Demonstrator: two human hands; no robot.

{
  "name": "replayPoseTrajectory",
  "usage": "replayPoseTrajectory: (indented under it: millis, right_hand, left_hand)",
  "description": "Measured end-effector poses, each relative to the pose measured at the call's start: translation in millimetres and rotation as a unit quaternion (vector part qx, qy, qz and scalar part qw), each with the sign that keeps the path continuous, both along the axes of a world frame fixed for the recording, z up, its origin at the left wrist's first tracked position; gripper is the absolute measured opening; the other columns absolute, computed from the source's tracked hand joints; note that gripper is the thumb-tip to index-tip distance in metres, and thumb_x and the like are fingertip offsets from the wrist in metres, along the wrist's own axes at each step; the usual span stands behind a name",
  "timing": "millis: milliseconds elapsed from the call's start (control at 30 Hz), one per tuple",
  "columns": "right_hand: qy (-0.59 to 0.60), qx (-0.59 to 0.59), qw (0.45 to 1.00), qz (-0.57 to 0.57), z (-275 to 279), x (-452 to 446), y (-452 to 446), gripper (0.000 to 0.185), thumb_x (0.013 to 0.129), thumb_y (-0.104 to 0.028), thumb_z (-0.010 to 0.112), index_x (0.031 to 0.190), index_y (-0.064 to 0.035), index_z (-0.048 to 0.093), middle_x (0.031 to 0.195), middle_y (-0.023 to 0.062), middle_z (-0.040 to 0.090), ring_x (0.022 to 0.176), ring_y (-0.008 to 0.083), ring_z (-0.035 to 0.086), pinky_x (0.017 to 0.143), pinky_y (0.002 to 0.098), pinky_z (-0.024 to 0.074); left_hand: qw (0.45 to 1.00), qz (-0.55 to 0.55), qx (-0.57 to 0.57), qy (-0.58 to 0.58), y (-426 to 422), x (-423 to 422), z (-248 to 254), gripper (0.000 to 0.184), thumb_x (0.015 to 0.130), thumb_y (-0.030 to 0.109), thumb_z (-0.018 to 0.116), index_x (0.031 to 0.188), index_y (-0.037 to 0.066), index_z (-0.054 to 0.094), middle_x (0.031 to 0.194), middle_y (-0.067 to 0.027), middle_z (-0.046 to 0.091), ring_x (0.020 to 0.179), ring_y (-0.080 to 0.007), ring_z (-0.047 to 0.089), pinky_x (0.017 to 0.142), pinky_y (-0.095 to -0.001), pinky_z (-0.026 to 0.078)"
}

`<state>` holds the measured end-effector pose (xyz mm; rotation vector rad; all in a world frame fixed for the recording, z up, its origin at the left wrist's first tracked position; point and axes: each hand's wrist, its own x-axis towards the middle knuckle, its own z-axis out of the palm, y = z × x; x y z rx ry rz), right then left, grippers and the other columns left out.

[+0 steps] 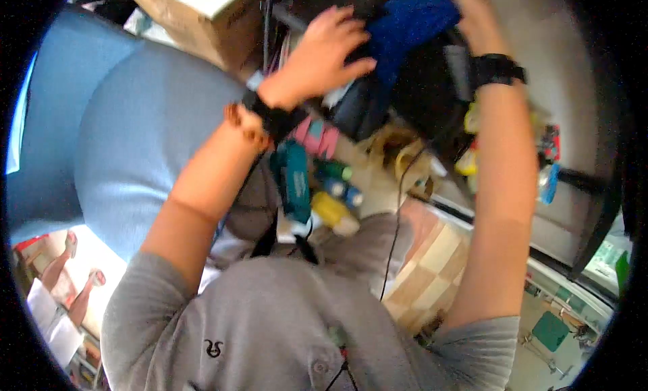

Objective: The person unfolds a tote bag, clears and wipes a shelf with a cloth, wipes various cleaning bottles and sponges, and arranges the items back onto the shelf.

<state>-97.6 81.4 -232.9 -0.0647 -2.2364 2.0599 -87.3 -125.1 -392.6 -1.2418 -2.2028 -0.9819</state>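
My left hand (327, 53) is over dark items at the top centre, its fingers spread and nothing visible in it. At the top right my right hand (469, 9) is beside a blue cloth (415, 23), partly cut off by the frame edge and blurred; its fingers are not clear. The blue cloth lies over a black bag or fabric (428, 87) between the two hands. Black bands circle both wrists, and a beaded bracelet is on the left one.
A cardboard box (202, 26) stands at the top left, near a large blue-grey surface (155, 114). Below the hands are a teal case (295, 181), a yellow bottle (331, 212), a pink item (317, 136) and a brown bag (405, 158). A black cable (398, 215) hangs down. Another person's legs (71, 290) show lower left.
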Motion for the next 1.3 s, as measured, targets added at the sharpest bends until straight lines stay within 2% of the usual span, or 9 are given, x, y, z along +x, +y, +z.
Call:
replayPoseTrajectory:
  millis: [267, 367, 467, 567, 733, 833, 1033, 1100, 1300]
  right_hand:
    - [0.079, 0.254, 0.964, 0.013, 46.7, 208.6, -0.1, 0.056, 0.084, -0.018, 0.067, 0.134, -0.0047, 0.048, 0.140, 0.0179, 0.043, 0.124, 0.0296, 0.049, 0.106, 0.0374, 0.0360]
    - [0.002, 0.156, 0.985, -0.069, 56.3, 233.4, -2.6, 0.067, 0.078, -0.008, 0.070, 0.137, 0.0055, 0.041, 0.132, 0.0253, 0.051, 0.118, 0.0307, 0.055, 0.102, 0.0382, 0.0419]
    - [0.058, 0.106, 0.987, -0.106, 45.2, 275.4, -1.8, 0.056, 0.077, 0.000, 0.066, 0.130, 0.0041, 0.046, 0.127, 0.0235, 0.055, 0.119, 0.0293, 0.054, 0.105, 0.0388, 0.0392]
    - [0.092, 0.071, 0.980, -0.164, 19.4, 319.2, 4.0, 0.050, 0.076, 0.001, 0.071, 0.123, 0.0010, 0.052, 0.119, 0.0182, 0.061, 0.112, 0.0255, 0.058, 0.101, 0.0361, 0.0418]
    - [-0.156, 0.276, 0.938, -0.137, -56.5, 369.2, -20.1, 0.060, 0.067, -0.018, 0.084, 0.118, -0.0009, 0.057, 0.111, 0.0157, 0.063, 0.114, 0.0279, 0.057, 0.096, 0.0350, 0.0454]
    - [-0.097, 0.406, 0.901, -0.122, -141.2, 410.1, -18.2, 0.042, 0.081, -0.027, 0.070, 0.117, -0.0070, 0.062, 0.121, 0.0215, 0.061, 0.115, 0.0320, 0.057, 0.099, 0.0422, 0.0426]
    - [-0.170, 0.043, 0.936, -0.305, -187.2, 437.2, -1.9, 0.049, 0.086, -0.019, 0.065, 0.130, 0.0006, 0.053, 0.131, 0.0181, 0.056, 0.124, 0.0296, 0.052, 0.105, 0.0365, 0.0384]
    - [-0.051, -0.376, 0.865, -0.329, -141.1, 436.0, -2.6, 0.055, 0.079, -0.007, 0.059, 0.132, 0.0016, 0.051, 0.132, 0.0149, 0.056, 0.124, 0.0309, 0.052, 0.107, 0.0441, 0.0377]
    - [0.121, -0.379, 0.861, -0.317, -105.9, 479.3, 24.9, 0.072, 0.069, -0.013, 0.052, 0.138, 0.0065, 0.043, 0.142, 0.0211, 0.045, 0.133, 0.0380, 0.041, 0.114, 0.0530, 0.0249]
  left_hand:
    - [0.959, -0.160, 0.042, -0.230, 3.4, 45.3, 45.4, 0.071, 0.081, 0.037, 0.074, 0.135, 0.001, 0.045, 0.143, -0.0170, 0.042, 0.138, -0.0430, 0.029, 0.115, -0.0475, 0.022]
    - [0.853, -0.388, 0.104, -0.333, 27.7, 101.8, 61.2, 0.083, 0.073, 0.029, 0.082, 0.141, 0.005, 0.041, 0.140, -0.0118, 0.048, 0.137, -0.0222, 0.034, 0.114, -0.0349, 0.026]
    - [0.783, -0.383, -0.040, -0.488, 34.0, 145.1, 79.4, 0.052, 0.092, 0.028, 0.065, 0.135, 0.006, 0.047, 0.122, -0.0086, 0.058, 0.114, -0.0181, 0.053, 0.094, -0.0318, 0.045]
    - [0.821, -0.317, 0.077, -0.469, 37.8, 153.9, 90.1, 0.026, 0.099, 0.020, 0.055, 0.121, 0.007, 0.053, 0.098, 0.0000, 0.061, 0.084, -0.0080, 0.059, 0.070, -0.0227, 0.050]
    - [0.895, -0.357, 0.037, -0.264, 44.9, 189.0, 139.1, 0.027, 0.089, 0.010, 0.064, 0.113, 0.004, 0.055, 0.095, -0.0017, 0.061, 0.083, -0.0111, 0.062, 0.073, -0.0274, 0.051]
    - [0.830, -0.453, 0.151, -0.287, 70.2, 234.2, 143.5, 0.016, 0.086, 0.014, 0.060, 0.098, 0.005, 0.054, 0.080, -0.0136, 0.058, 0.075, -0.0334, 0.062, 0.065, -0.0392, 0.049]
    - [0.812, -0.415, 0.173, -0.371, 69.6, 228.1, 140.5, 0.030, 0.082, 0.005, 0.065, 0.111, 0.003, 0.056, 0.097, -0.0089, 0.060, 0.090, -0.0195, 0.061, 0.076, -0.0292, 0.049]
    - [0.824, -0.412, 0.068, -0.383, 52.9, 215.7, 116.7, 0.045, 0.079, -0.002, 0.066, 0.121, 0.001, 0.052, 0.110, -0.0067, 0.058, 0.103, -0.0147, 0.057, 0.086, -0.0280, 0.048]
    - [0.859, -0.310, -0.273, -0.302, 21.3, 238.2, -84.5, 0.055, 0.073, 0.007, 0.068, 0.126, 0.005, 0.052, 0.116, -0.0151, 0.060, 0.108, -0.0344, 0.059, 0.090, -0.0402, 0.049]
